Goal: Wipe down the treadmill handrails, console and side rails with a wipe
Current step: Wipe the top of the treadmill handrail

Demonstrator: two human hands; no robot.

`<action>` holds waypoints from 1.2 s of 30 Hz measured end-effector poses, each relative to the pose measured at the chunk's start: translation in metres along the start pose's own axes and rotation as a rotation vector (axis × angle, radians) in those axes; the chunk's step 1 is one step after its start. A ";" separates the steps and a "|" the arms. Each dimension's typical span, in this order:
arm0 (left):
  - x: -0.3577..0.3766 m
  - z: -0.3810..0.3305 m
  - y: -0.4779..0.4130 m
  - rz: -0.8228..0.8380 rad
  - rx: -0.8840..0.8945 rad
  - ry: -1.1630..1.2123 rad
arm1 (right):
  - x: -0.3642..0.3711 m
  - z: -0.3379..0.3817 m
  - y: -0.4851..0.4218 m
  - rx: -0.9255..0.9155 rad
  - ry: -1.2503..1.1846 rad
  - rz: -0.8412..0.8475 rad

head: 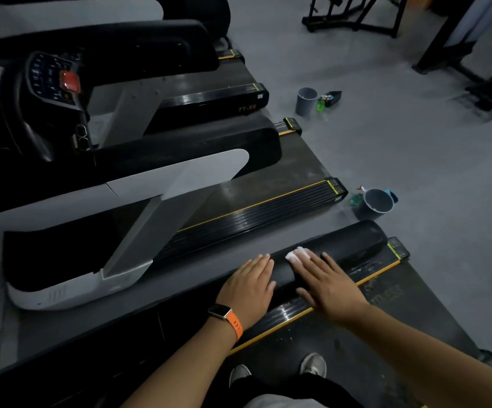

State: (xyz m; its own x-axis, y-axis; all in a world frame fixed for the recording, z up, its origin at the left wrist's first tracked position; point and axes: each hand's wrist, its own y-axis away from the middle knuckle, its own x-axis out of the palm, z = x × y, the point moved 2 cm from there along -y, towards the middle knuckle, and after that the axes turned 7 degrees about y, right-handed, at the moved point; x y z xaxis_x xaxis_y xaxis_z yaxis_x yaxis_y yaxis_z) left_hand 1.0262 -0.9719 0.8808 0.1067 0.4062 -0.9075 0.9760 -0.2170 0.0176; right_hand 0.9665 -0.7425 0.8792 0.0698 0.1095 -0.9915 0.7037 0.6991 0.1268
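A black padded handrail (345,245) of the treadmill I stand on runs away from me toward the right. My right hand (327,285) lies flat on it with straight fingers, pressing a white wipe (296,255) against the rail; only the wipe's far end shows beyond my fingertips. My left hand (249,287), with an orange-strapped watch on its wrist, rests flat on the same rail just left of the right hand. Below the rail runs the ribbed black side rail (292,312) with a yellow edge line.
Neighbouring treadmills stand to the left, one with a console (53,78) bearing a red stop button. Two grey buckets (377,203) (306,101) with green spray bottles sit on the grey floor behind the decks. Black gym frames (356,13) stand at the top right.
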 end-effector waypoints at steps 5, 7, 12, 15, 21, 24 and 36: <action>0.004 -0.002 0.000 0.014 0.000 -0.053 | 0.002 0.014 0.008 -0.023 -0.037 0.027; 0.005 -0.003 -0.001 -0.008 -0.017 -0.052 | 0.007 0.014 0.017 -0.202 0.050 -0.021; 0.019 -0.014 -0.008 -0.036 -0.092 -0.076 | 0.020 -0.063 0.033 -0.026 0.076 -0.071; 0.029 -0.032 -0.022 -0.085 -0.131 -0.097 | 0.025 -0.059 0.022 -0.037 0.038 -0.015; 0.033 -0.051 -0.032 -0.190 -0.162 -0.145 | 0.013 -0.060 -0.017 -0.185 0.025 -0.004; 0.034 -0.050 -0.031 -0.211 -0.162 -0.147 | 0.010 -0.070 -0.020 -0.078 -0.025 0.004; 0.036 -0.049 -0.030 -0.220 -0.186 -0.154 | 0.026 -0.069 0.023 -0.209 0.014 -0.080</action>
State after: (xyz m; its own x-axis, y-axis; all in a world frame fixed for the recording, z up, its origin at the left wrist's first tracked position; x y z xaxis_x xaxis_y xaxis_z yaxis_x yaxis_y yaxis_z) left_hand 1.0100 -0.9071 0.8680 -0.1269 0.2836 -0.9505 0.9919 0.0330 -0.1226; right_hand 0.9356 -0.6755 0.8587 0.0086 0.0569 -0.9983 0.5448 0.8369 0.0524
